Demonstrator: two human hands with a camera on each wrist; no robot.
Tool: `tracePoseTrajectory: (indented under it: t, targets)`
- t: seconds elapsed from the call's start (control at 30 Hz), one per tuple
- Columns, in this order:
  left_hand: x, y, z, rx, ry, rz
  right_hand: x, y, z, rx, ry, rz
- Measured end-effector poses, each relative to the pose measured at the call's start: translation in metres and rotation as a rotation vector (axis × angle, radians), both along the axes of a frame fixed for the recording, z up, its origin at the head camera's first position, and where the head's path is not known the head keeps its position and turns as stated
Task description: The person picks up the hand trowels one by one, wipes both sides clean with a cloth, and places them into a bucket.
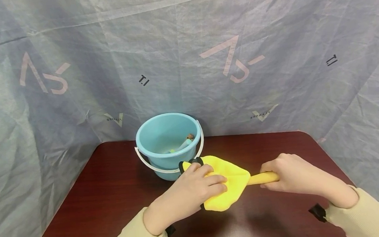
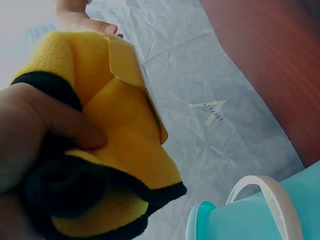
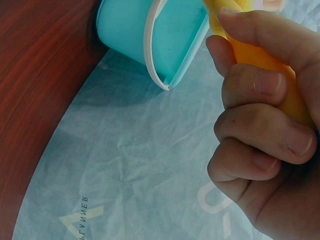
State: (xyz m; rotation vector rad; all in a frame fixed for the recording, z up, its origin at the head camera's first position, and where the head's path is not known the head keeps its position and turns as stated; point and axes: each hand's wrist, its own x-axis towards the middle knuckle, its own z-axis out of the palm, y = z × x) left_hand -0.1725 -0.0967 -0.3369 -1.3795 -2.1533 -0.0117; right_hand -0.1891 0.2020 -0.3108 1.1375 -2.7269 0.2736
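Observation:
A yellow toy shovel (image 1: 263,178) is held above the table, its broad end toward the left. My right hand (image 1: 290,174) grips its handle, fingers wrapped round it in the right wrist view. Against the broad end lies a soft yellow fleece cloth (image 2: 125,135) with black trim. My left hand (image 1: 197,182) holds this end and the cloth, several fingers spread over the upper face and the thumb pressed into the fleece below. A flat, smooth yellow edge (image 2: 125,60) shows beside the fleece in the left wrist view. My left palm is hidden.
Behind my left hand stands a light blue bucket (image 1: 166,164) with a white handle (image 1: 201,139) and several small things (image 1: 184,144) inside. It stands on a dark red wooden table (image 1: 115,189). A grey printed sheet (image 1: 179,60) hangs behind and around the table.

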Motion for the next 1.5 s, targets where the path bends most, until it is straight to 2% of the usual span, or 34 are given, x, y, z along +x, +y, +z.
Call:
tracePoseTrajectory:
  t: [0.4,0.63,1.07,1.33,1.5]
  targets:
    - [0.003,0.001,-0.003,-0.106,-0.005,0.046,0.002,0.0,-0.001,-0.001,0.072,0.048]
    - [0.001,-0.003,-0.007,-0.131,0.013,0.04,0.003,0.001,-0.001,0.017,0.059,0.037]
    - [0.0,-0.02,-0.012,-0.126,0.015,0.041,0.003,0.005,0.0,0.01,0.073,0.036]
    - [0.002,-0.032,-0.009,-0.135,-0.05,0.063,0.003,0.008,0.0,0.019,0.049,0.017]
    - [0.003,-0.043,-0.009,-0.121,-0.049,0.067,0.003,0.009,0.0,0.004,0.069,0.031]
